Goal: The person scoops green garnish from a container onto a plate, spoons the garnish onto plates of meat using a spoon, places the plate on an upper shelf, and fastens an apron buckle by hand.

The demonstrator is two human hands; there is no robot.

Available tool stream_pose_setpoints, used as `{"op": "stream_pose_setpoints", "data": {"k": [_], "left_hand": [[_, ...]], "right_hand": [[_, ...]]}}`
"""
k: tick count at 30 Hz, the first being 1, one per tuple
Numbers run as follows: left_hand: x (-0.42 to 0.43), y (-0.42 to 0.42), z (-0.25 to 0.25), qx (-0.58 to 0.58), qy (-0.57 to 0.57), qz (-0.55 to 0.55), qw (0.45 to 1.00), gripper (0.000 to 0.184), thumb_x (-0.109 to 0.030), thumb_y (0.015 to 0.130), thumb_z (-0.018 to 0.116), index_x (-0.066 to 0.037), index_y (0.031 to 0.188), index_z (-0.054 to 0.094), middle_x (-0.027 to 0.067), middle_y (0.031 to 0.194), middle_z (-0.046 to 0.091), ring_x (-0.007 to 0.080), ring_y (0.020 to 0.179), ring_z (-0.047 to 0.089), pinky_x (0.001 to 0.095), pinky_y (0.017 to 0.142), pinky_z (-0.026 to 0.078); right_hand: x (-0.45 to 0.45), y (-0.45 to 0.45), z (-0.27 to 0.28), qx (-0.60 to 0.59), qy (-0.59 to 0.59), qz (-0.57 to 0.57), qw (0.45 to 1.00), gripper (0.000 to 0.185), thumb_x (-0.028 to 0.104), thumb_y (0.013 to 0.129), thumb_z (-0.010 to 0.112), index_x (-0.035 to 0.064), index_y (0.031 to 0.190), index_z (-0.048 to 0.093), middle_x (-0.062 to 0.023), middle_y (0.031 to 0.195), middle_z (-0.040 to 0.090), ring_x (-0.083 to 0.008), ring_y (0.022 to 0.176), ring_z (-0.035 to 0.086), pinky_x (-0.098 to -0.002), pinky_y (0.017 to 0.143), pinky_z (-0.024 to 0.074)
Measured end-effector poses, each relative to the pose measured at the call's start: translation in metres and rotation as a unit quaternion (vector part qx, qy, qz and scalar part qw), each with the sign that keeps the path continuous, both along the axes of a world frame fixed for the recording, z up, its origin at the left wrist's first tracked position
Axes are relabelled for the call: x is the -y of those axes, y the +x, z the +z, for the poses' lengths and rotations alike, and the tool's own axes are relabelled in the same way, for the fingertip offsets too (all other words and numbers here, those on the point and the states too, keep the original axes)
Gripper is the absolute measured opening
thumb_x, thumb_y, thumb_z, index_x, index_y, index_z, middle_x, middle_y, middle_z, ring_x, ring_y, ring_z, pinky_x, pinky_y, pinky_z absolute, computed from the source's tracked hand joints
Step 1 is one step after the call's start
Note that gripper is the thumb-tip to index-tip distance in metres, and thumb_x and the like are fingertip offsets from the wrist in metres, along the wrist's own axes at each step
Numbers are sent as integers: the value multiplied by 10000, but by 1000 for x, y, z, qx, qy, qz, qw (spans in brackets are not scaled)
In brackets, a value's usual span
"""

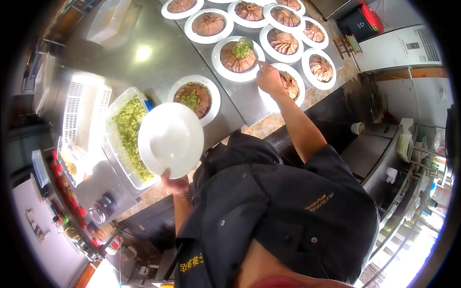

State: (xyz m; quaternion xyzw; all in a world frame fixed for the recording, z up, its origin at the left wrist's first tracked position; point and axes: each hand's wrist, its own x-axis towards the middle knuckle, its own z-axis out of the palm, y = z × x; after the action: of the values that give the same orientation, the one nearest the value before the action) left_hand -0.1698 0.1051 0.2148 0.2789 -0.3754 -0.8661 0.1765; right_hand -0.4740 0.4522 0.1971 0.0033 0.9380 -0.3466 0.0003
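Note:
My left hand (pixel 175 184) grips the lower rim of a bare white plate (pixel 178 117), held tilted beside a clear tub. Chopped green onion (pixel 128 139), or something like it, fills that tub (pixel 145 184). Out to the right, my right hand (pixel 270 79) is closed on the handle of what looks like a spoon. The spoon's bowl (pixel 247 42) is over a plate of sliced meat (pixel 231 61), with green pieces heaped at it. Nearer me, another meat plate (pixel 203 109) carries a green heap in its middle.
Several more plates of fanned meat slices (pixel 283 42) crowd the counter's far right, one resting on others' rims. A white basket (pixel 85 108) and a clear container (pixel 109 21) stand to the left. A glass jar (pixel 103 207) sits near the counter edge.

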Motion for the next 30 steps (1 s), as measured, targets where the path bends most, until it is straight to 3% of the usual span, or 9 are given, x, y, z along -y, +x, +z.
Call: {"op": "stream_pose_setpoints", "data": {"k": [6, 7, 12, 16, 19, 22, 24, 26, 30], "left_hand": [[4, 9, -12, -9, 13, 5, 1000, 744, -308, 844, 588, -14, 1505, 411, 138, 1452, 518, 314, 1359, 493, 474, 1161, 385], [4, 11, -14, -13, 14, 9, 1000, 736, -323, 842, 609, -20, 1489, 432, 125, 1439, 539, 300, 1346, 518, 459, 1155, 408], [30, 28, -11, -16, 34, 32, 999, 774, -322, 830, 604, -16, 1512, 402, 149, 1450, 517, 329, 1359, 493, 492, 1146, 403], [62, 63, -21, 14, 46, 153, 987, 837, -336, 804, 608, -24, 1541, 364, 169, 1469, 484, 376, 1366, 468, 529, 1135, 396], [88, 102, -21, -13, 48, 160, 986, 784, -322, 838, 630, -63, 1537, 387, 140, 1499, 491, 336, 1399, 466, 521, 1164, 395], [116, 139, -22, -21, 35, 200, 979, 794, -323, 834, 642, -57, 1536, 385, 143, 1493, 494, 338, 1393, 469, 511, 1154, 410], [130, 161, -19, -34, 26, 212, 976, 800, -325, 831, 648, -50, 1535, 385, 145, 1489, 496, 339, 1389, 473, 504, 1148, 417], [139, 180, -15, -21, 10, 240, 970, 803, -328, 835, 655, -36, 1532, 383, 148, 1483, 500, 336, 1380, 482, 495, 1141, 428], [154, 216, -20, -36, 11, 266, 963, 790, -317, 847, 655, -27, 1529, 383, 147, 1480, 502, 331, 1369, 493, 490, 1138, 432]], "right_hand": [[-18, -12, -10, 48, -70, -72, 994, 428, 77, 849, 567, -21, 1254, 662, -304, 930, 708, -441, 921, 709, -460, 850, 548], [-24, -21, -21, 114, -157, -108, 975, 390, 75, 859, 594, -45, 1221, 673, -226, 873, 723, -326, 752, 702, -412, 708, 546], [-16, -1, 16, 150, -368, -178, 900, 217, -33, 892, 582, -71, 1092, 658, -55, 801, 581, -107, 615, 497, -270, 504, 386], [34, 39, 42, 204, -438, -29, 875, 452, -6, 947, 582, -93, 1386, 522, -10, 840, 544, -35, 611, 416, -187, 484, 313], [126, 86, 93, 296, -400, 56, 866, 497, -5, 949, 588, -98, 1428, 490, -19, 859, 552, -36, 593, 403, -188, 472, 295], [227, 124, 89, 340, -300, 201, 868, 483, 75, 902, 671, -23, 1370, 605, -1, 801, 586, -51, 594, 455, -234, 499, 357], [285, 134, 46, 227, -191, 329, 897, 426, 102, 868, 668, -15, 1278, 670, -149, 851, 708, -195, 660, 645, -352, 583, 501], [343, 147, 17, 12, -59, 410, 910, 355, 57, 864, 597, -84, 1183, 663, -245, 874, 709, -359, 790, 709, -460, 717, 540], [420, 170, -32, -22, 63, 453, 889, 286, 26, 830, 558, -134, 1042, 662, -307, 896, 692, -452, 878, 690, -509, 777, 539]]}}
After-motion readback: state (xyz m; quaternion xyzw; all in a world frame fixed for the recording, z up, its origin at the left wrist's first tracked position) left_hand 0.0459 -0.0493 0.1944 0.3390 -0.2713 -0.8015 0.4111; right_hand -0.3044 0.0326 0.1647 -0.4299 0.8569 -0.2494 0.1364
